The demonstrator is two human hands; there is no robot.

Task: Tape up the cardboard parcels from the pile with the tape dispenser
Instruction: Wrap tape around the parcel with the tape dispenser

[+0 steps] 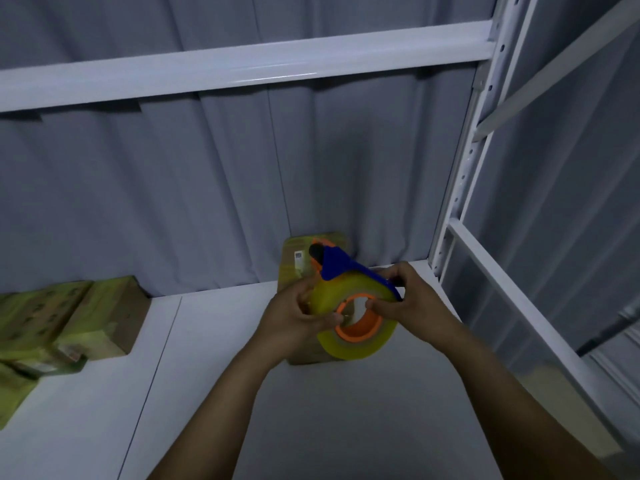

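- The left hand [298, 317], in the lower middle of the frame, curls its fingers round the left edge of the roll, with the thumb lying against the orange hub.
- The right hand [412, 299], just to the right of it, grips the same tool from the other side, thumb hooked at the hub opening and fingers wrapped over the blue body. Both hands are clamped on one tool, close together but not touching.
- The tool is a blue plastic tape dispenser [346, 271] with an orange core, carrying a fat roll of yellowish clear tape. It is held tilted in the air, nose pointing up and away.
- Directly below it lies a flat brown cardboard parcel [294, 258] with a small white label, largely hidden by the hands and the roll. Whether a strip already runs over it cannot be told.
- It rests on a white shelf board [242, 393] filling the lower frame.
- At the left edge sits a pile of cardboard parcels [62, 320], well apart from the hands. They have a yellow-green sheen, so they may already be taped, though that is a guess.
- Judged from this, the parcel is in place and the tool is in hand, but no tape is visibly being drawn. Taping this parcel, and any unsealed ones, appears still to be done.
- Behind hang a grey pleated curtain [207, 185] and white metal rack beams [242, 64].
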